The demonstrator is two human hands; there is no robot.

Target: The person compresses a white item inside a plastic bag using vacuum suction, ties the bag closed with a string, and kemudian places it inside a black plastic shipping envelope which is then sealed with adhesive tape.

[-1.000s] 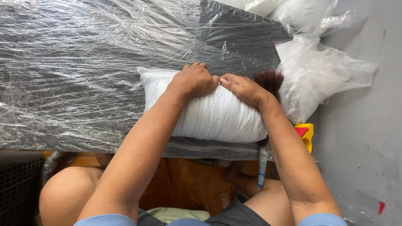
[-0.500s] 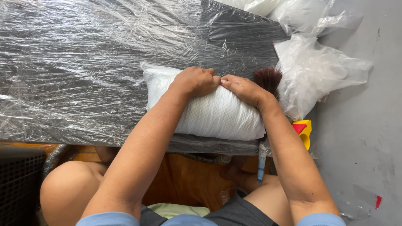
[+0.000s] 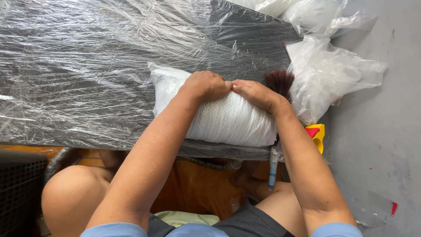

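One head-worn camera is looking steeply down from above the person's own shoulders, facing forward over the lap toward a dark table wrapped in clear film (image 3: 87, 79) that is filling the upper left and centre of the frame. It is sitting close, with both forearms running up from the bottom edge. Grey floor (image 3: 386, 145) is showing along the right side. No second view is sharing this scene.
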